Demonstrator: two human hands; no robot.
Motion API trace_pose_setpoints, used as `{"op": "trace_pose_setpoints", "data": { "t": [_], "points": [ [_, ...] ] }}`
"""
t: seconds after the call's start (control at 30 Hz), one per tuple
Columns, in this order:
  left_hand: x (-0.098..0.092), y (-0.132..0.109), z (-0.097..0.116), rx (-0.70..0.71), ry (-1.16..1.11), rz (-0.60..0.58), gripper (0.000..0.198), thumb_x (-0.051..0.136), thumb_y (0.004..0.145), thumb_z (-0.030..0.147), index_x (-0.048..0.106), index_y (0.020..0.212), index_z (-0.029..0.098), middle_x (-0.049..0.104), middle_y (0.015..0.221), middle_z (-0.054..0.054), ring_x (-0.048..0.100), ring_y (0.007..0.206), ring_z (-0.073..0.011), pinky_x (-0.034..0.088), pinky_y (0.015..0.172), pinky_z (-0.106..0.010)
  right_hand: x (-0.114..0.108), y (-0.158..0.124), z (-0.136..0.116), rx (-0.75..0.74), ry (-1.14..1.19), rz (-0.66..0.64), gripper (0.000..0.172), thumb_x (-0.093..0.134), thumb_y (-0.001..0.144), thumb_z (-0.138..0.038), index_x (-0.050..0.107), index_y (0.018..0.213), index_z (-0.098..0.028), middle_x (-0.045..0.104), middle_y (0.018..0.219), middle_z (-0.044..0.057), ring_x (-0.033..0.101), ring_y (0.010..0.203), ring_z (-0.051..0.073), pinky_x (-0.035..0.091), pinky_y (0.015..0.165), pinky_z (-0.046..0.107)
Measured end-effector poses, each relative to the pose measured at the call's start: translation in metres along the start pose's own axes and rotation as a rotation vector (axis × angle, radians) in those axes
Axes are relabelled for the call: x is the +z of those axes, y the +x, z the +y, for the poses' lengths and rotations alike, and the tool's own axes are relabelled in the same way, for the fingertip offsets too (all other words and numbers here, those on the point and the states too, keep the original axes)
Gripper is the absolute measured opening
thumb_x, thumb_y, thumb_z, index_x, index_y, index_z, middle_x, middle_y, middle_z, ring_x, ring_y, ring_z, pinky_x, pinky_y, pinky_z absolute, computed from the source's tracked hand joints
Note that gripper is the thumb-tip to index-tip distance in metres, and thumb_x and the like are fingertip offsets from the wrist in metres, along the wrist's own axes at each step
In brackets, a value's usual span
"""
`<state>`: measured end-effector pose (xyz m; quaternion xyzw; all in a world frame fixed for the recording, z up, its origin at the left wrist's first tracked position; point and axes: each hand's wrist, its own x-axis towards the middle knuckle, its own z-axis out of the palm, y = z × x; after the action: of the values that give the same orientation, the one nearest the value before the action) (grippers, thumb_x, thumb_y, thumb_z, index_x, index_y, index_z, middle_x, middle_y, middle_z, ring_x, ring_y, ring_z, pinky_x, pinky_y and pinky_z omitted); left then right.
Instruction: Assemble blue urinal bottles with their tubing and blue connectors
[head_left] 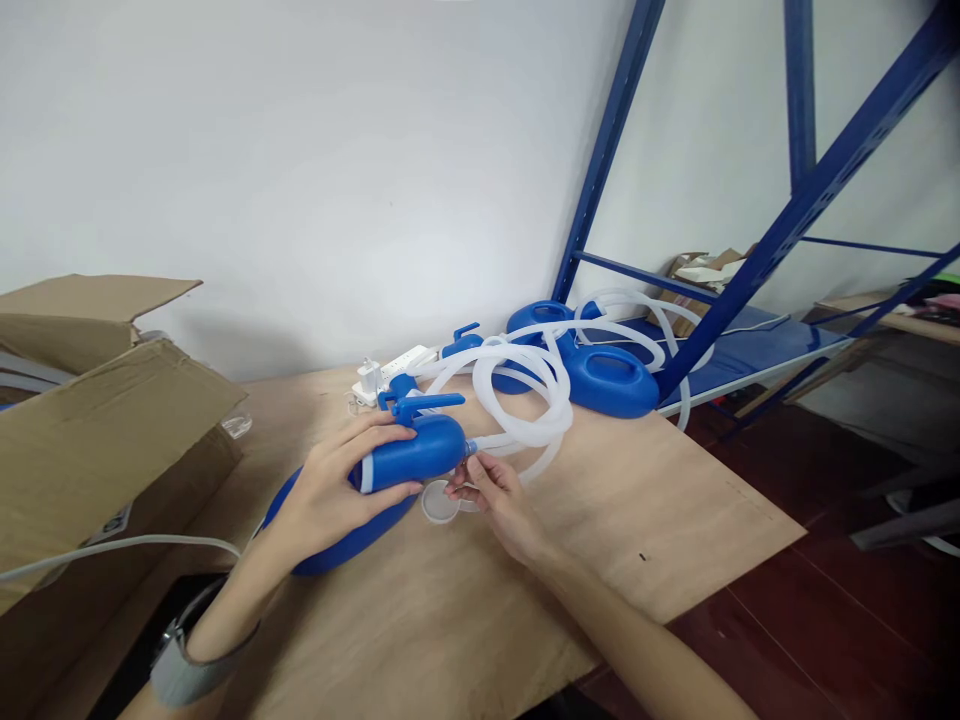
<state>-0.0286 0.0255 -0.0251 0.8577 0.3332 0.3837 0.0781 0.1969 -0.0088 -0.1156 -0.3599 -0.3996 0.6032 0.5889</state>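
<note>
My left hand (pixel 341 490) is wrapped round the blue plastic funnel head (pixel 420 450) of a urinal bottle, its thumb below and fingers on top. A blue lever-like handle (pixel 427 403) stands up from the head. Beneath it lies the rounded blue bottle body (pixel 352 545), partly hidden by my hand and forearm. My right hand (pixel 499 495) pinches the end of the white hose (pixel 491 442) at a small pale fitting (pixel 470 448) on the head's tip; the fingertips are partly hidden. A round white cap (pixel 440 502) hangs or lies just below, beside my right fingers.
More blue urinal bottles (pixel 611 382) with coiled white hoses (pixel 536 400) lie at the back right of the wooden table (pixel 660 510). Behind my left hand is a white power strip (pixel 409 362). An open cardboard box (pixel 112 440) stands left; a blue metal rack (pixel 780 230) rises right.
</note>
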Motion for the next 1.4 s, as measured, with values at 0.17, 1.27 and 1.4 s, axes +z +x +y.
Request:
{"op": "trace_pose_setpoints", "data": {
  "t": [0.17, 1.27, 1.4],
  "points": [
    [0.002, 0.002, 0.004, -0.076, -0.053, 0.03, 0.042, 0.085, 0.08, 0.04, 0.071, 0.116, 0.026, 0.076, 0.124, -0.008, 0.072, 0.116, -0.0297, 0.057, 0.105, -0.05, 0.001, -0.003, 0.0, -0.05, -0.088, 0.015, 0.048, 0.073, 0.086, -0.067, 0.067, 0.082, -0.02, 0.068, 0.079, 0.002, 0.067, 0.074, 0.016, 0.057, 0.079, 0.032],
    [0.078, -0.021, 0.01, -0.425, -0.261, -0.41, 0.095, 0.067, 0.088, 0.026, 0.015, 0.167, 0.017, 0.048, 0.159, -0.024, 0.055, 0.141, -0.0412, 0.046, 0.115, -0.061, -0.096, 0.036, -0.057, -1.109, -1.563, -0.312, 0.057, 0.071, 0.095, -0.034, 0.053, 0.149, -0.028, 0.048, 0.152, 0.019, 0.07, 0.108, 0.027, 0.066, 0.081, 0.042],
    [0.087, -0.03, 0.01, -0.412, -0.186, -0.51, 0.1, 0.067, 0.09, 0.029, 0.007, 0.168, 0.016, 0.044, 0.162, -0.026, 0.05, 0.146, -0.0401, 0.046, 0.115, -0.058, -0.107, 0.04, -0.045, -1.137, -1.575, -0.227, 0.055, 0.077, 0.089, -0.038, 0.06, 0.141, -0.026, 0.039, 0.159, 0.022, 0.066, 0.117, 0.034, 0.064, 0.08, 0.044]
  ]
}}
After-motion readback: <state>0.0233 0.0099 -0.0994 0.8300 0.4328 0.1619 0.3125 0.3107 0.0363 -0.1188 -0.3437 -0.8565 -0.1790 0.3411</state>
